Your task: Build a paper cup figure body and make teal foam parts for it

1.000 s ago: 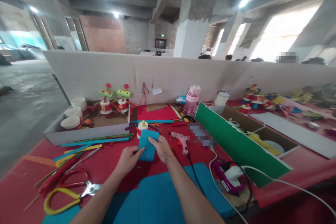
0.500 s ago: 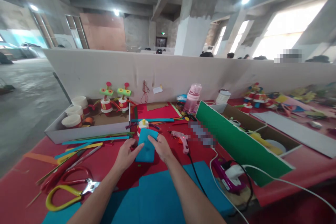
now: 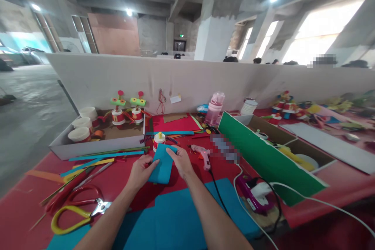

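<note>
A blue piece of paper (image 3: 163, 167) is held between my two hands above the red table. My left hand (image 3: 142, 171) pinches its left edge, thumb on the front face. At its upper right corner, my right hand (image 3: 179, 160) grips it between thumb and fingers. Just behind the paper stands a white paper-cup figure (image 3: 159, 138) with coiled arms and a yellow top, its lower part hidden. To the right of my hands lies a pink glue gun (image 3: 202, 153) with its cord trailing toward me. Larger blue sheets (image 3: 175, 218) lie beneath my forearms.
Scissors (image 3: 88, 210) with red and yellow handles lie at the left, near coloured paper strips (image 3: 107, 156). A white box (image 3: 99, 146) holds cups and two finished figures. A green-sided box (image 3: 269, 156) and purple power strip (image 3: 254, 197) stand right; a pink bottle (image 3: 215, 109) is behind.
The blue paper has tilted a little, its lower end shifting left and slightly down. Both hands keep hold of it.
</note>
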`<move>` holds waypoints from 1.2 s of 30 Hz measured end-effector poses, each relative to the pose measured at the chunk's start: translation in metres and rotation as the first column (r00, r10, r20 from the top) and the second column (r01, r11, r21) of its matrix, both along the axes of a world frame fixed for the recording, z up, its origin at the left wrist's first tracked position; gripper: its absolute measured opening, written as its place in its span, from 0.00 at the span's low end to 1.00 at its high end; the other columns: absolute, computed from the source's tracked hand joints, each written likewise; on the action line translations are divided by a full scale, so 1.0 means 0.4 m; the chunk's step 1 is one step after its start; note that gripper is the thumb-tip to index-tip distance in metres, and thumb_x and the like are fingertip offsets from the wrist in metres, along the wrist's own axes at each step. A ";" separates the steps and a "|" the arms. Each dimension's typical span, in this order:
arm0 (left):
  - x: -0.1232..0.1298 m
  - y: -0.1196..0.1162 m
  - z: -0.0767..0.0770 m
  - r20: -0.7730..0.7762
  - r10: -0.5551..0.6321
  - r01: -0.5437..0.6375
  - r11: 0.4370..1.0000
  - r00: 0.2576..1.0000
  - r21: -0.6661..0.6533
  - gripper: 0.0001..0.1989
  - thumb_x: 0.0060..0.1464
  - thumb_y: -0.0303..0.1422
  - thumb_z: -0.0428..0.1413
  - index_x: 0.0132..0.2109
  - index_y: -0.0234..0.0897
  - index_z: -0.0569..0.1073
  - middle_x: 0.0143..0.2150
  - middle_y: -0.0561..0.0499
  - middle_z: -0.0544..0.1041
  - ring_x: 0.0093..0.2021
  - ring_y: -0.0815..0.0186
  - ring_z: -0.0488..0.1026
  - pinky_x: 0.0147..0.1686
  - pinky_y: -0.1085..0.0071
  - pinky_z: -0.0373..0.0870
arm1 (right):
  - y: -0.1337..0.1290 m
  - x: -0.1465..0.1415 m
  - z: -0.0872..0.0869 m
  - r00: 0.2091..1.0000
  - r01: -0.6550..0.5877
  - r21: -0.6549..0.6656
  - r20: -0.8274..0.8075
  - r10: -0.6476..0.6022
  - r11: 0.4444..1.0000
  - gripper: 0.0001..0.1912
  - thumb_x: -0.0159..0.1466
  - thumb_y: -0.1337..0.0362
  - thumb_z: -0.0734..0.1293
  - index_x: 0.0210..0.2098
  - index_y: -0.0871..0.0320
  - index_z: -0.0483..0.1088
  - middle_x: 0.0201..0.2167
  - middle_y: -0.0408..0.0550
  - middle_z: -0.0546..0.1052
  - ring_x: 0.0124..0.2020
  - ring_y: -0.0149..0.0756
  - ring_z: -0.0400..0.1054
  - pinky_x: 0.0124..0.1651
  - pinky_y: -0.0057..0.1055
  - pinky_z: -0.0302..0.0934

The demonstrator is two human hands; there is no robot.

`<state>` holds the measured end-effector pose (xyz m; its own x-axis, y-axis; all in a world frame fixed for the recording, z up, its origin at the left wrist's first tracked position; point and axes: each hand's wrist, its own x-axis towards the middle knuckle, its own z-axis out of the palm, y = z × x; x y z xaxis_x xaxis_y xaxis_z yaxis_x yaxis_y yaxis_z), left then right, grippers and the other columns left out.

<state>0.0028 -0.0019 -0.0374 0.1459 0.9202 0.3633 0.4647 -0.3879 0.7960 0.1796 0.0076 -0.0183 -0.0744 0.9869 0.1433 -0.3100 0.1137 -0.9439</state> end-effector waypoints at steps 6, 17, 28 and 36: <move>0.000 -0.003 -0.001 0.009 -0.014 0.014 1.000 1.000 -0.014 0.21 0.55 0.47 0.54 0.23 0.38 0.62 0.24 0.54 0.64 0.30 0.67 0.63 0.32 0.72 0.61 | -0.002 0.004 0.003 0.999 0.018 0.004 0.032 -0.018 1.000 0.16 0.55 0.50 0.72 0.30 0.58 0.75 0.22 0.41 0.74 0.22 0.31 0.63 0.28 0.28 0.59; 0.004 -0.009 0.009 0.022 -0.014 0.015 0.999 1.000 -0.035 0.21 0.55 0.47 0.54 0.23 0.38 0.62 0.24 0.55 0.63 0.29 0.68 0.63 0.31 0.73 0.61 | -0.004 0.005 0.006 0.999 0.014 -0.006 0.052 -0.013 1.000 0.18 0.55 0.49 0.72 0.32 0.58 0.76 0.23 0.43 0.76 0.24 0.33 0.66 0.29 0.29 0.61; 0.004 -0.013 0.015 0.099 -0.038 0.046 0.995 0.994 -0.086 0.21 0.53 0.46 0.55 0.22 0.37 0.61 0.23 0.55 0.62 0.28 0.69 0.61 0.28 0.74 0.59 | 0.003 0.010 0.003 0.999 0.016 -0.002 0.031 -0.016 1.000 0.17 0.54 0.50 0.72 0.31 0.58 0.77 0.22 0.41 0.75 0.23 0.31 0.63 0.28 0.28 0.59; 0.003 -0.010 0.003 0.087 -0.050 0.059 0.993 0.995 -0.107 0.22 0.54 0.47 0.55 0.23 0.37 0.60 0.23 0.56 0.60 0.27 0.69 0.59 0.28 0.74 0.58 | 0.009 0.012 0.000 0.998 0.070 -0.034 0.013 -0.069 0.997 0.16 0.51 0.50 0.73 0.28 0.57 0.77 0.22 0.41 0.75 0.22 0.31 0.63 0.28 0.29 0.57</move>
